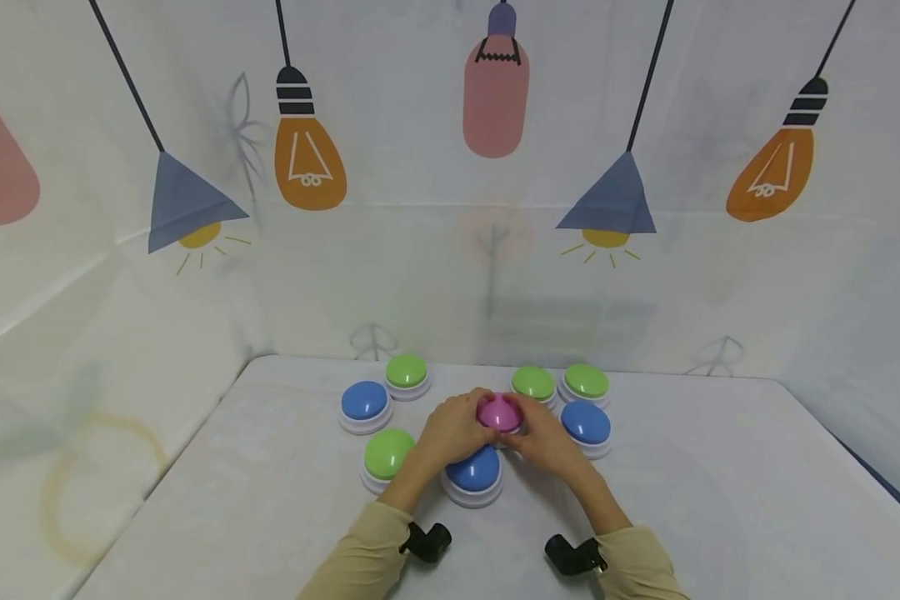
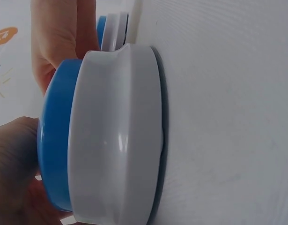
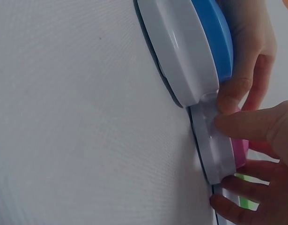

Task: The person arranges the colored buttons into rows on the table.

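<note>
- Near edge: my beige sleeves (image 1: 367, 546) extend over the bench (image 1: 720, 483), with black wrist cameras (image 1: 429, 542) at the cuffs
- Near unit: the near blue button (image 1: 473, 472) stands on its white base just on my side of the workpiece
- Near left unit: the near green button (image 1: 388, 454) stands beside my left forearm, which partly covers it
- Left hand (image 1: 453, 427): clamped on the left side of the pink button (image 1: 499, 412), thumb on the near side
- Right hand (image 1: 546, 435): clamped on the right side of the same button, thumb against its white base, fingers round toward the far side
- Workpiece location: the pink button is between my hands, dome up, among the other units; its base appears level with the bench, but I cannot tell whether it bears fully on it
- Step in hand (judged): setting the position of the pink button with a two-handed grip
- Next move (judged): calls for a flat base, then an even release of both hands, with thumbs drawn clear of the near blue button
- Flanks: left blue button (image 1: 364, 401) and right blue button (image 1: 586, 422)
- Far row: far left green button (image 1: 406, 372), far middle green button (image 1: 533, 382) just behind the workpiece, and far right green button (image 1: 587, 381)
- Rear: a backdrop (image 1: 420, 283) printed with lamps
</note>
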### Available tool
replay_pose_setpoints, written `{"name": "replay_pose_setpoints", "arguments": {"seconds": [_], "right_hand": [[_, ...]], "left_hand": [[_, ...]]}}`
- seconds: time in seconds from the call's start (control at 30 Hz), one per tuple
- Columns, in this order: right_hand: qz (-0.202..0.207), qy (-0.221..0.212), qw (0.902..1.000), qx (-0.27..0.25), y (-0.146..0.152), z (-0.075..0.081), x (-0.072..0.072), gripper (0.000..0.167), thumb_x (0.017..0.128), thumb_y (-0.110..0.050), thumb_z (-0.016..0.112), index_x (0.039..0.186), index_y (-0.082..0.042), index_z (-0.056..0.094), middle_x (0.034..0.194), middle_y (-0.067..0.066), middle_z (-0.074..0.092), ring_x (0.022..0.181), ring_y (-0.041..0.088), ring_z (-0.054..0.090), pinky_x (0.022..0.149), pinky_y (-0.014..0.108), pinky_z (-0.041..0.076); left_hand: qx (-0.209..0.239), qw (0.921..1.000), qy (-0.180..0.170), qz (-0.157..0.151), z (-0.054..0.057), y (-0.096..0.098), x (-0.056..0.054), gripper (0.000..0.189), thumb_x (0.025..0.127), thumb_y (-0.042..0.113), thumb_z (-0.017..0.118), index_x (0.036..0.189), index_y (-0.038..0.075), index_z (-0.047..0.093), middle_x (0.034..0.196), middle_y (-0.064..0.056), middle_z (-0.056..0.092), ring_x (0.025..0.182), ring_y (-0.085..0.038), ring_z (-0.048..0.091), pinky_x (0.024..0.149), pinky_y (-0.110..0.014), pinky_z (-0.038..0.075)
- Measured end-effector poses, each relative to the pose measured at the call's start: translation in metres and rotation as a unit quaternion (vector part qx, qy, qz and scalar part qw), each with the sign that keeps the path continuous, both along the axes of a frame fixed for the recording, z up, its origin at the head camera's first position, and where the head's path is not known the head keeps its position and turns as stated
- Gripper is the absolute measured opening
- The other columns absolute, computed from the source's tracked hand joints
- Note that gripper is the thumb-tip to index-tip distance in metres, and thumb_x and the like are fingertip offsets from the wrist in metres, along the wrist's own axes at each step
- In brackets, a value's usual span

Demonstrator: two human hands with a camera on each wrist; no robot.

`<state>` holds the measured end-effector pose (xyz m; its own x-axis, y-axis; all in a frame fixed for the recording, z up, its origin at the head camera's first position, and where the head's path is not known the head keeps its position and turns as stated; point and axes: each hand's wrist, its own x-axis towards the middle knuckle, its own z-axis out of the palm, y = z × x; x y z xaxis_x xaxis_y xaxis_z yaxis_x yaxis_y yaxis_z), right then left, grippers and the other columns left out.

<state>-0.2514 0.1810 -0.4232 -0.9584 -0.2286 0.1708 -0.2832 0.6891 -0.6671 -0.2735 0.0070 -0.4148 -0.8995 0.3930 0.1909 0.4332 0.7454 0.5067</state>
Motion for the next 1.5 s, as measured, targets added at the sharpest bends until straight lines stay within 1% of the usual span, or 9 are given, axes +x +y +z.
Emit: {"name": "replay_pose_setpoints", "arguments": {"seconds": [0.2, 0.37, 0.5, 0.67, 0.97, 1.17, 1.23, 1.33, 1.5], "right_hand": [[-0.002, 0.008, 1.0, -0.001, 0.0, -0.002, 0.0, 0.061, 0.086, -0.006, 0.074, 0.141, 0.001, 0.048, 0.138, 0.02, 0.055, 0.13, 0.038, 0.05, 0.107, 0.053, 0.041], [-0.006, 0.004, 1.0, 0.001, -0.001, 0.0, 0.002, 0.06, 0.086, -0.007, 0.074, 0.141, -0.002, 0.049, 0.139, 0.018, 0.055, 0.131, 0.038, 0.049, 0.107, 0.053, 0.041], [-0.008, 0.002, 1.0, 0.003, -0.002, 0.001, 0.003, 0.06, 0.086, -0.005, 0.074, 0.141, -0.003, 0.05, 0.14, 0.018, 0.054, 0.131, 0.038, 0.049, 0.107, 0.053, 0.04], [-0.001, 0.001, 1.0, -0.002, -0.003, 0.003, 0.004, 0.059, 0.087, -0.004, 0.072, 0.141, -0.003, 0.049, 0.14, 0.018, 0.054, 0.132, 0.038, 0.048, 0.108, 0.054, 0.04], [0.002, 0.007, 0.9999, -0.014, 0.003, 0.006, 0.006, 0.06, 0.089, -0.009, 0.07, 0.143, -0.003, 0.047, 0.142, 0.018, 0.051, 0.134, 0.037, 0.046, 0.108, 0.054, 0.039], [0.008, 0.006, 0.9997, -0.024, 0.005, 0.01, 0.007, 0.06, 0.09, -0.013, 0.07, 0.145, -0.005, 0.046, 0.144, 0.017, 0.05, 0.133, 0.035, 0.047, 0.106, 0.054, 0.042], [0.008, 0.008, 0.9996, -0.024, 0.005, 0.011, 0.007, 0.06, 0.091, -0.015, 0.07, 0.145, -0.006, 0.046, 0.144, 0.016, 0.05, 0.133, 0.035, 0.047, 0.104, 0.054, 0.044], [0.008, 0.009, 0.9997, -0.023, 0.005, 0.013, 0.008, 0.059, 0.092, -0.017, 0.068, 0.145, -0.006, 0.046, 0.144, 0.016, 0.049, 0.132, 0.035, 0.048, 0.101, 0.054, 0.046], [0.002, 0.011, 0.9999, -0.011, 0.006, 0.019, 0.011, 0.059, 0.092, -0.019, 0.068, 0.146, -0.007, 0.045, 0.145, 0.016, 0.049, 0.132, 0.035, 0.048, 0.101, 0.054, 0.046]], "left_hand": [[0.001, 1.0, 0.004, -0.002, 0.001, -0.001, 0.001, 0.055, 0.081, 0.037, 0.077, 0.129, 0.016, 0.061, 0.115, -0.011, 0.069, 0.101, -0.03, 0.065, 0.083, -0.044, 0.053], [0.0, 1.0, 0.003, -0.002, 0.001, -0.002, 0.001, 0.053, 0.082, 0.037, 0.077, 0.129, 0.015, 0.062, 0.115, -0.012, 0.069, 0.1, -0.03, 0.065, 0.082, -0.044, 0.053], [0.0, 1.0, 0.003, -0.005, 0.001, -0.003, 0.0, 0.054, 0.082, 0.037, 0.076, 0.129, 0.014, 0.062, 0.117, -0.011, 0.069, 0.103, -0.029, 0.064, 0.085, -0.044, 0.053], [0.001, 0.9999, 0.01, -0.007, 0.001, -0.004, 0.0, 0.056, 0.081, 0.037, 0.075, 0.129, 0.012, 0.062, 0.119, -0.01, 0.068, 0.105, -0.029, 0.064, 0.086, -0.044, 0.053], [0.019, 0.9992, 0.029, -0.021, 0.0, -0.005, -0.001, 0.058, 0.08, 0.036, 0.074, 0.13, 0.011, 0.062, 0.124, -0.011, 0.067, 0.111, -0.029, 0.063, 0.091, -0.044, 0.051], [0.044, 0.9984, 0.02, -0.028, 0.002, -0.009, 0.0, 0.06, 0.08, 0.036, 0.073, 0.134, 0.011, 0.06, 0.127, -0.012, 0.065, 0.116, -0.03, 0.061, 0.096, -0.046, 0.049], [0.051, 0.998, 0.023, -0.03, 0.003, -0.01, -0.001, 0.06, 0.08, 0.036, 0.073, 0.134, 0.011, 0.06, 0.128, -0.011, 0.064, 0.117, -0.03, 0.061, 0.097, -0.046, 0.049], [0.055, 0.9977, 0.026, -0.029, 0.005, -0.011, -0.001, 0.06, 0.081, 0.036, 0.073, 0.134, 0.011, 0.06, 0.13, -0.01, 0.064, 0.12, -0.029, 0.059, 0.1, -0.045, 0.048], [0.059, 0.9974, 0.027, -0.032, 0.008, -0.012, 0.0, 0.058, 0.083, 0.037, 0.072, 0.135, 0.012, 0.06, 0.133, -0.009, 0.062, 0.123, -0.028, 0.057, 0.103, -0.043, 0.046]]}}
